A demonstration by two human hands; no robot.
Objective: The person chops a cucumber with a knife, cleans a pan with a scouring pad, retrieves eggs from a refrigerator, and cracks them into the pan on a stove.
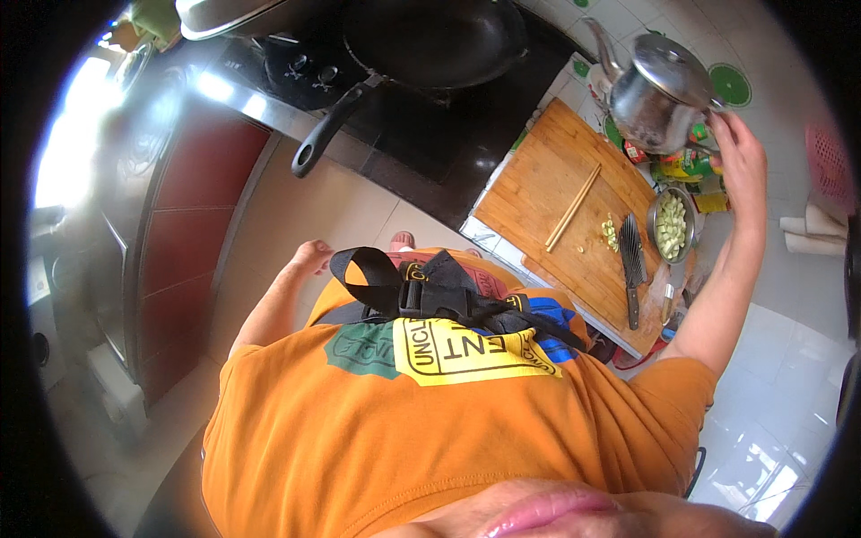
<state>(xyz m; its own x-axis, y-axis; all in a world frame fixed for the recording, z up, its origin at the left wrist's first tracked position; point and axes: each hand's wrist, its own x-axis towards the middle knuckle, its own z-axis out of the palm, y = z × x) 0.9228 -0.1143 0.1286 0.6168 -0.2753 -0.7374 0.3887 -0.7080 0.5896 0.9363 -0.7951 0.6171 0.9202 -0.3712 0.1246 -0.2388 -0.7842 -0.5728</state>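
My right hand (pixel 740 158) reaches out to the right, its fingers closed around the handle of a shiny metal kettle (pixel 656 111). The kettle has a lid and a long spout; I cannot tell whether its base touches the counter. Below it, a metal bowl (pixel 652 232) holds chopped pale-green vegetable pieces (pixel 671 225). Beside the bowl lies a wooden cutting board (pixel 531 181) bearing a pair of chopsticks (pixel 573 207), chopped green bits (pixel 609 233) and a dark-bladed kitchen knife (pixel 631 259). Down by my side, my left hand (pixel 313 257) hangs with curled fingers and no visible object.
A black frying pan (pixel 434 47) stands on the black stove (pixel 430 134), its handle (pixel 329 131) jutting over the front edge. Packaged seasonings (pixel 686 167) crowd below the kettle. A smaller knife or peeler (pixel 668 302) lies near the board's corner. Red cabinet doors (pixel 192 249) stand left.
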